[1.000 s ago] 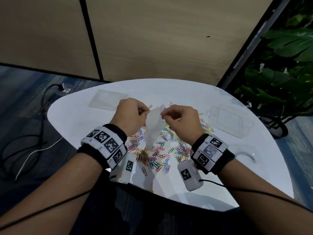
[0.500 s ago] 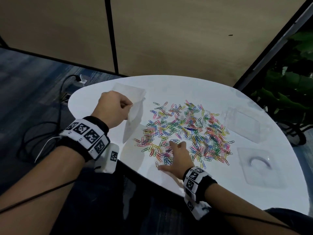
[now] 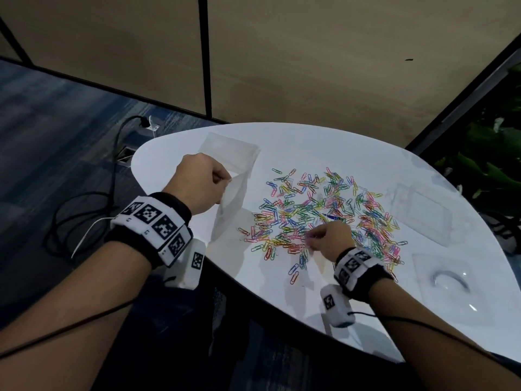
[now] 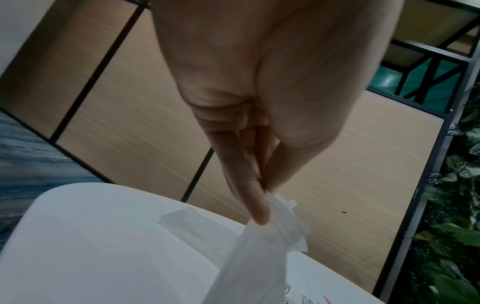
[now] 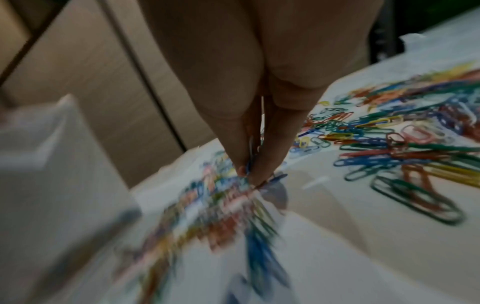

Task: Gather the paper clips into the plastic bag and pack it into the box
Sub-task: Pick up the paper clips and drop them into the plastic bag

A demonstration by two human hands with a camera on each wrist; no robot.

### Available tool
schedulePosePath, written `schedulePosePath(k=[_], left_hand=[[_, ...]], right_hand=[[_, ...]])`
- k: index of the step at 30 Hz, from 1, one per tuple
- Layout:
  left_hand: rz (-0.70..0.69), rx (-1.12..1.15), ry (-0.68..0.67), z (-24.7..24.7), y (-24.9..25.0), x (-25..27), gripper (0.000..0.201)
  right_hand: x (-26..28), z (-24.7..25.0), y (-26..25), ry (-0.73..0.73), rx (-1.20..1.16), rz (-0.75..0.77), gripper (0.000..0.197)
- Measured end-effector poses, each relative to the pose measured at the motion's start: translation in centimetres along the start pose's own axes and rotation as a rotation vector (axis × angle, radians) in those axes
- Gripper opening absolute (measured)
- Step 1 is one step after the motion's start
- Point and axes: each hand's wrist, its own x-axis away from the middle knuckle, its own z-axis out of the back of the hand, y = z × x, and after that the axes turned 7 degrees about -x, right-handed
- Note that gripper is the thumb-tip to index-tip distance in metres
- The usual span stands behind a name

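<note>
A pile of coloured paper clips (image 3: 324,213) is spread over the middle of the white table (image 3: 352,153). My left hand (image 3: 225,180) pinches the top edge of a clear plastic bag (image 3: 229,207), which hangs left of the pile with its bottom near the tabletop. The left wrist view shows thumb and fingers (image 4: 255,205) squeezing the bag (image 4: 259,263) at its mouth. My right hand (image 3: 310,238) is at the pile's near edge, fingers bunched. In the blurred right wrist view, the fingertips (image 5: 241,162) pinch a few paper clips (image 5: 389,144). A clear plastic box (image 3: 417,218) lies right of the pile.
A second clear tray (image 3: 448,280) lies at the near right. A flat clear plastic piece (image 3: 228,149) lies at the back left, behind the bag. Cables (image 3: 84,210) trail on the floor to the left, and plants (image 3: 493,170) stand to the right. The table's near edge runs just below my wrists.
Both hands held the bag over the clips a second ago. The left hand has carried it left. The right hand let go, lay flat on the pile, and now pinches clips.
</note>
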Motion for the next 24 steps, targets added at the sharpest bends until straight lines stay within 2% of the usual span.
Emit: schedulePosePath(k=[3, 5, 7, 10, 13, 15, 20, 24], left_hand=[[-0.004, -0.025, -0.012, -0.2, 0.2, -0.1, 0.012], [-0.009, -0.027, -0.031, -0.4, 0.6, 0.0, 0.013], [-0.027, -0.032, -0.051, -0.8, 1.3, 0.1, 0.015], [-0.049, -0.040, -0.076, -1.7, 2.1, 0.2, 0.016], [-0.073, -0.040, -0.100, -2.4, 2.8, 0.3, 0.019], [-0.098, -0.055, -0.108, -2.8, 3.5, 0.6, 0.020], [-0.129, -0.061, -0.103, -3.5, 4.9, 1.2, 0.020], [-0.132, -0.069, -0.136, -3.6, 4.9, 1.3, 0.019]], right_hand=[[-0.5, 2.3, -0.8, -0.027, -0.502, -0.128, 0.007], [-0.1, 3.6, -2.6, -0.091, -0.822, -0.156, 0.014], [0.9, 4.5, -5.0, -0.201, -1.039, -0.142, 0.023], [2.5, 4.8, -8.4, -0.368, -1.223, -0.113, 0.026], [3.7, 3.9, -10.6, -0.472, -1.265, -0.090, 0.022], [4.1, 2.8, -11.3, -0.493, -1.245, -0.098, 0.020], [3.5, 0.1, -11.5, -0.320, -1.221, -0.168, 0.023], [3.2, -0.7, -11.9, -0.272, -1.024, -0.115, 0.029]])
